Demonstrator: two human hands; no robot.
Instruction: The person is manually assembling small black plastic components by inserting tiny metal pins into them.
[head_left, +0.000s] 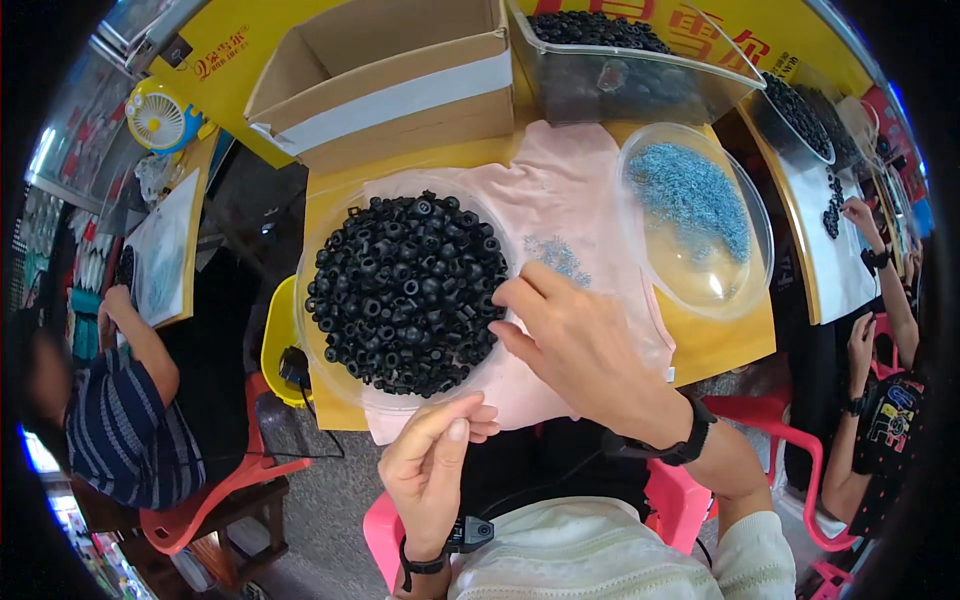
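A round clear tub (312, 362) heaped with small black plastic parts (405, 290), many with a hole through them, stands on a pink cloth (575, 165). At the heap's right edge is my right hand (585, 345), its thumb and forefinger a little apart and touching the black parts. My left hand (435, 465) hovers by the tub's near rim, thumb pressed against the fingers; whatever lies between them is too small or hidden. A scatter of tiny blue-grey pieces (560, 258) lies on the cloth beyond my right hand.
More blue-grey pieces (690, 195) fill part of a clear round lid or dish (700, 300) on the right. Behind stand a cardboard box (400, 95) and a clear bin (640, 85) of black parts. A yellow basket (275, 350) is at left. People sit at both side tables.
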